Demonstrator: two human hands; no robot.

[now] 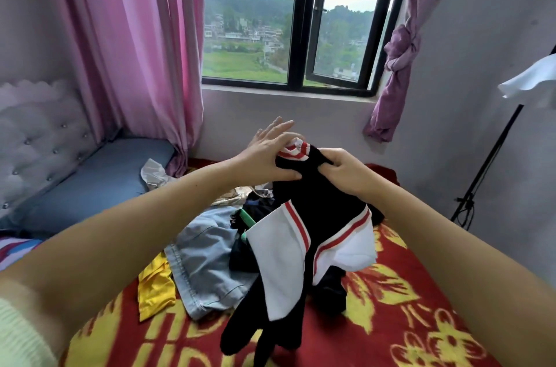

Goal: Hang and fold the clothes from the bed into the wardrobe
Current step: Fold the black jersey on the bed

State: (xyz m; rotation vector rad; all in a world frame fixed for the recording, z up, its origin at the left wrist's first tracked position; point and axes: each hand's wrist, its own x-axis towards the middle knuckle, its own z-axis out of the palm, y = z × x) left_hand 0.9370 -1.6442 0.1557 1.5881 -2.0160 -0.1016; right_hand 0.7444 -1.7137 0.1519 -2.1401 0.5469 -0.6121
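Note:
I hold a black garment with white panels and red stripes up over the bed. My left hand pinches it near the red-and-white striped collar, thumb under the cloth and fingers stretched out. My right hand grips the black fabric just right of the collar. The garment hangs down with its lower end touching the red and yellow bedspread. A pile of clothes lies behind it: light blue denim, a yellow piece, dark items.
A tufted headboard and blue pillow stand at left. Pink curtains frame the window. A black stand with white cloth stands at right by the wall.

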